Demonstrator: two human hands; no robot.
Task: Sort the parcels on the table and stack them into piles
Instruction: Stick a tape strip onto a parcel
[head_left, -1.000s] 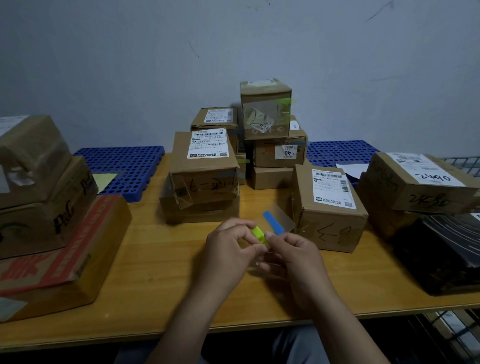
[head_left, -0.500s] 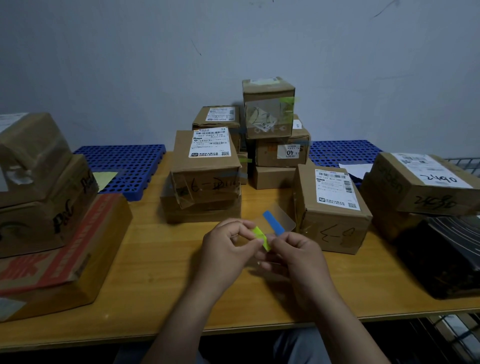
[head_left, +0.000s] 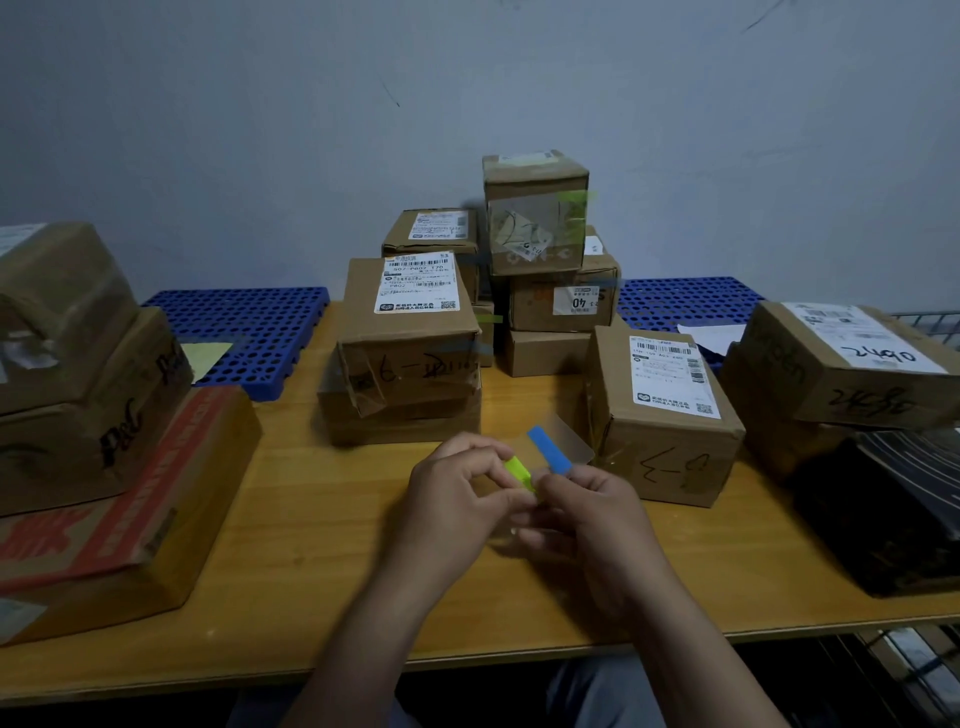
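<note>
Both hands meet above the middle of the wooden table (head_left: 291, 561). My left hand (head_left: 457, 493) pinches a small green sticky tab (head_left: 518, 470). My right hand (head_left: 592, 514) holds a clear plastic sheet (head_left: 566, 441) carrying a blue tab (head_left: 548, 448). Brown cardboard parcels surround the hands: a labelled one on a flat box (head_left: 410, 332) just behind, a labelled one marked by pen (head_left: 665, 415) to the right, and a stack of three (head_left: 550, 270) at the back.
At the left stands a pile of large parcels (head_left: 88, 415) with a red-printed box at the bottom. On the right a parcel marked 2490 (head_left: 852, 364) lies over a black package (head_left: 893, 509). Blue perforated mats (head_left: 244, 332) lie along the wall.
The hands stay in the same place; the left fingers have shifted slightly on the green tab. The view has barely moved.
</note>
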